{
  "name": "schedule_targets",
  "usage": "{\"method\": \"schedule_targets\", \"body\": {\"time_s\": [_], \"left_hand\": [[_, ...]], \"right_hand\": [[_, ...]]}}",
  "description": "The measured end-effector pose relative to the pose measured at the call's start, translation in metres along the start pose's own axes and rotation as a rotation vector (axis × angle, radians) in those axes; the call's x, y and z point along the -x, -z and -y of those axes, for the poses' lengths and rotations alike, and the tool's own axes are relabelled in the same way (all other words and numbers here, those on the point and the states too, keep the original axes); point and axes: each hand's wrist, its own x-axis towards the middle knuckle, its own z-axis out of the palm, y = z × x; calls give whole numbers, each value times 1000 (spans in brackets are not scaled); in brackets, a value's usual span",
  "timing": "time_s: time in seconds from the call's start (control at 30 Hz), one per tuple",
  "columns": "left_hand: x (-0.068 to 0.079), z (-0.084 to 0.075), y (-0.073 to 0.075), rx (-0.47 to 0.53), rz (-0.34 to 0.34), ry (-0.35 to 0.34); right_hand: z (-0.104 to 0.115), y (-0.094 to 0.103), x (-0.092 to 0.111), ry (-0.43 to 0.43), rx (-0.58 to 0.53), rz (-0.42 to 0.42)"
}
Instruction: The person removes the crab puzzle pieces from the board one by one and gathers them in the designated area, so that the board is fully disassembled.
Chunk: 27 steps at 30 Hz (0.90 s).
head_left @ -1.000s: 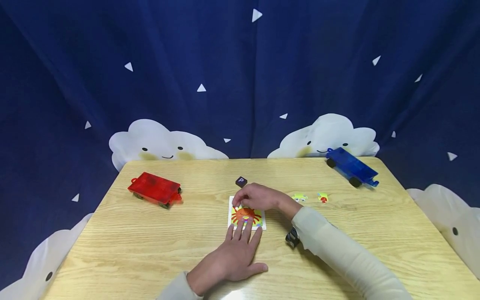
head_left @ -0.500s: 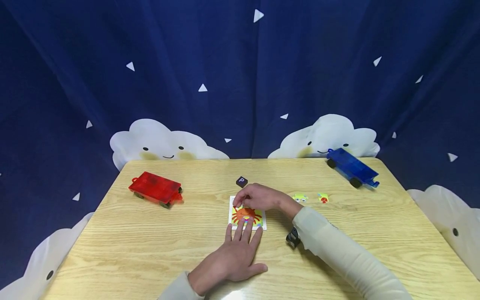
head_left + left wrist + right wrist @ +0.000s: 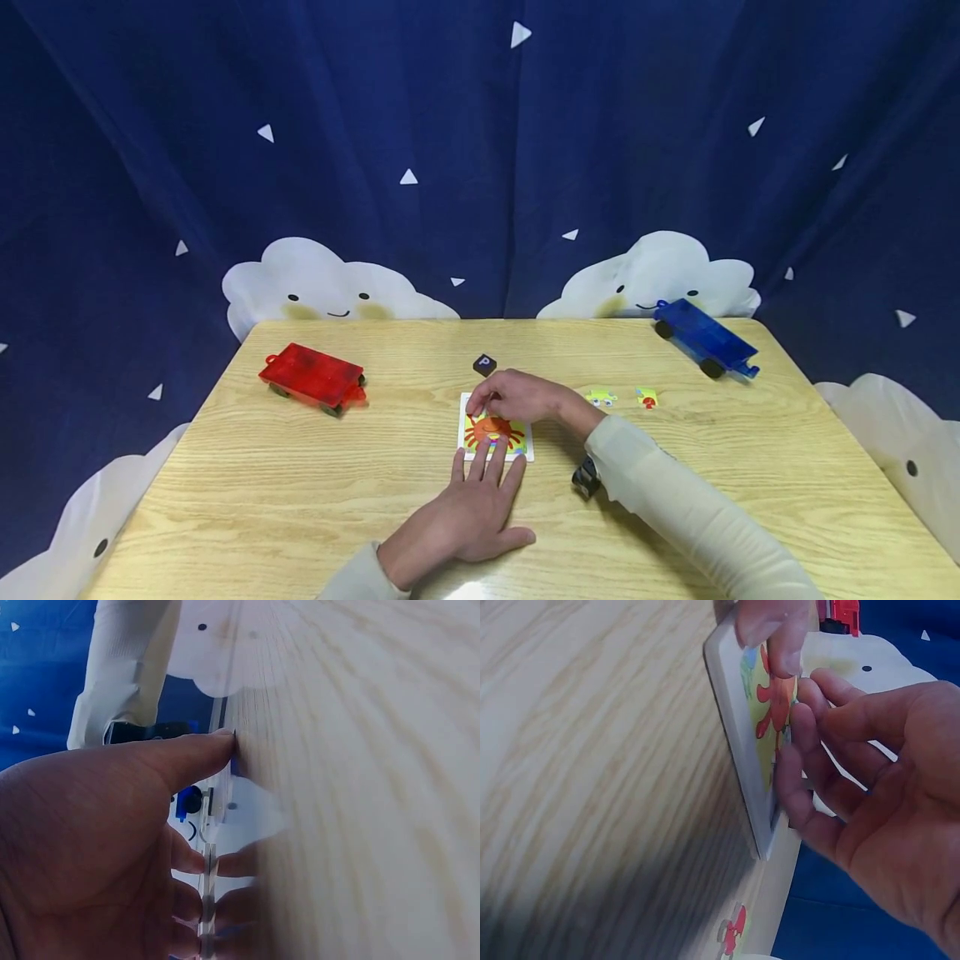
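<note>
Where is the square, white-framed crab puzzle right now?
In the head view, the square, white-framed crab puzzle lies centrally on the pale wooden table, the person's left hand at its near edge, right hand over its far part.

We can't make out the top right of the crab puzzle (image 3: pixel 491 432) in the head view because the right hand (image 3: pixel 522 395) covers it, and we honestly can't tell if those fingers (image 3: pixel 810 821) are pinching anything. Just right of the puzzle, the wrist hides a corner of a yellow-green piece (image 3: pixel 603 398). Lower right of the puzzle, a sleeve (image 3: pixel 675 492) half covers some black thing (image 3: pixel 586 477). On the puzzle's near side, the table (image 3: pixel 300 517) runs off the bottom edge.
</note>
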Motion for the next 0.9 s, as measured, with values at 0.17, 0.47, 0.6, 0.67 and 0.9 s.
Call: {"method": "schedule_targets", "body": {"time_s": [0.17, 0.47, 0.6, 0.67, 0.9], "left_hand": [[0, 0, 0, -5, -3, 0], [1, -1, 2, -1, 2, 0], [1, -1, 2, -9, -2, -4], [0, -1, 2, -6, 2, -4], [0, -1, 3, 3, 13, 1]], "right_hand": [[1, 0, 1, -13, -24, 9], [2, 1, 2, -19, -17, 19], [6, 5, 3, -9, 3, 42], [8, 6, 4, -5, 7, 52], [11, 8, 8, 12, -11, 57]]}}
